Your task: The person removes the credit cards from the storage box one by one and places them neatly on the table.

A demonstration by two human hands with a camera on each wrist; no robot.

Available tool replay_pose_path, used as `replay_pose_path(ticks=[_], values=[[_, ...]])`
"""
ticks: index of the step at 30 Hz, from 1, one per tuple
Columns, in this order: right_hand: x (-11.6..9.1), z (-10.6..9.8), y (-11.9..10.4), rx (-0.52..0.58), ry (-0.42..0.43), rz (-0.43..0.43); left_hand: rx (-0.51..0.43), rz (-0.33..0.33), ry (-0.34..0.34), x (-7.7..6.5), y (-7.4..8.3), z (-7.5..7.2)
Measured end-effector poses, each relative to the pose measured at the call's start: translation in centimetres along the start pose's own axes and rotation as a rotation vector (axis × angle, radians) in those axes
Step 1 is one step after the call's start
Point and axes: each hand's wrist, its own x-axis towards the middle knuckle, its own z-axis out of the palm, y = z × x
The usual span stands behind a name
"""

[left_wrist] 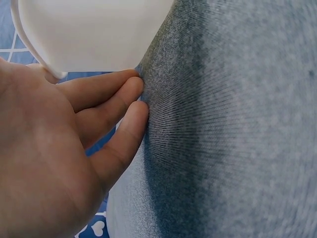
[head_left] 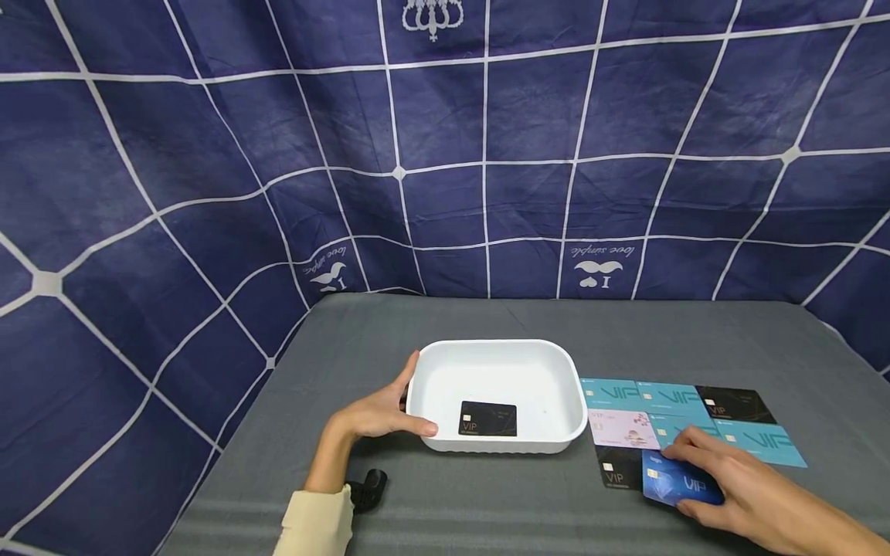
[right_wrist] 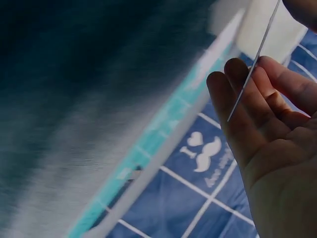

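Observation:
My left hand (head_left: pixel 378 409) grips a white plastic tray (head_left: pixel 501 446) at its left end, thumb over the front rim. Up close in the left wrist view, fingers (left_wrist: pixel 124 94) lie beside the tray's wall (left_wrist: pixel 89 44). A black VIP card (head_left: pixel 488 419) lies flat inside. On the right, my right hand (head_left: pixel 744 486) pinches a blue VIP card (head_left: pixel 677 479) between thumb and fingers. This card (right_wrist: pixel 242 89) appears edge-on in the right wrist view, raised off the cloth. Beside it lie another black card (head_left: pixel 619 468), a pink card (head_left: pixel 622 429) and several teal cards (head_left: pixel 761 442).
A third black card (head_left: pixel 737 405) lies at the back right of the card group. Grey cloth (head_left: pixel 487 502) covers the table. A black device (head_left: pixel 368 489) sits at the left wrist. Behind hangs a navy curtain (head_left: pixel 528 201) with white grid lines.

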Motion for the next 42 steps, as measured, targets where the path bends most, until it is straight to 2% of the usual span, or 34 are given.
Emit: replay_pose_path(ticks=[4,9,16,24,27,32,41,42], values=[[-0.4,0.9,1.2,0.02,-0.062,-0.017,0.013,-0.006,0.001,0.1,0.1,0.2],[-0.6,1.6,1.7,0.047,-0.134,0.029,0.004,-0.006,0.004,0.1,0.0,0.3],[-0.9,1.9,2.8,0.072,-0.074,-0.05,0.006,-0.008,0.006,0.0,-0.2,0.4],[-1.2,1.6,4.1,0.005,-0.009,-0.147,0.001,-0.01,0.003,0.1,-0.2,0.3],[-1.3,1.3,4.6,0.027,-0.041,-0.14,-0.001,-0.01,0.005,0.1,-0.1,0.3],[-1.9,1.1,5.4,0.032,-0.087,-0.073,0.008,-0.011,0.008,0.1,0.0,0.2],[-2.6,1.5,5.5,-0.049,0.012,-0.048,0.023,-0.025,0.022,0.2,0.0,0.1],[-2.6,1.5,5.3,-0.059,0.01,-0.025,0.017,-0.022,0.019,0.2,0.0,0.1]])
